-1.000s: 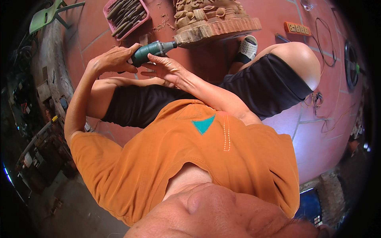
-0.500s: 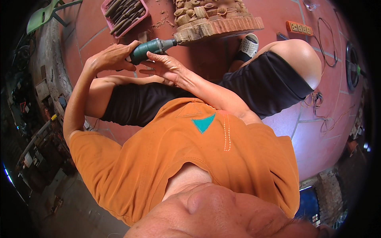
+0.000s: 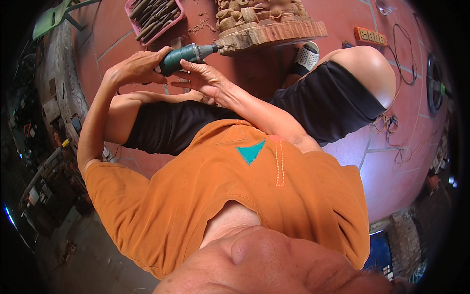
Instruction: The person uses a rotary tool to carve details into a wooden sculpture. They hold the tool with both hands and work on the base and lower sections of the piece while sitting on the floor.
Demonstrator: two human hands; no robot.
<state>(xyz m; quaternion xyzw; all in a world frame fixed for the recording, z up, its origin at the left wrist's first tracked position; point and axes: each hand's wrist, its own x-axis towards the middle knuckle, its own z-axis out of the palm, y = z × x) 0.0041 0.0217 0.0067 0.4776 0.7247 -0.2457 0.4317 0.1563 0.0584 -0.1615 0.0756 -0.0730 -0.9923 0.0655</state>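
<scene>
Two hands are at the green tool (image 3: 177, 60): we see the left hand (image 3: 139, 67) wrapped round its back end, while the right hand (image 3: 208, 81) has its fingers spread and its thumb up against the tool's side. The tool lies on a slant just ahead of the right hand, with its thin tip (image 3: 220, 46) close to the carved wood (image 3: 269, 35); we cannot tell if they touch. We think the tool is hard, stiff and a bit heavy, and its smooth body could slip. The thick green part looks best to hold, and we would keep skin away from the tip. The wood looks heavy and hard, but its little bumps might chip. Its rough bottom edge stands ahead and to the right of the right hand, so room looks tight there. Past the left hand, red floor (image 3: 115, 39) shows as far as the pink basket (image 3: 161, 34). Nearer to us than both hands are the black shorts (image 3: 328, 103) on bent legs.
</scene>
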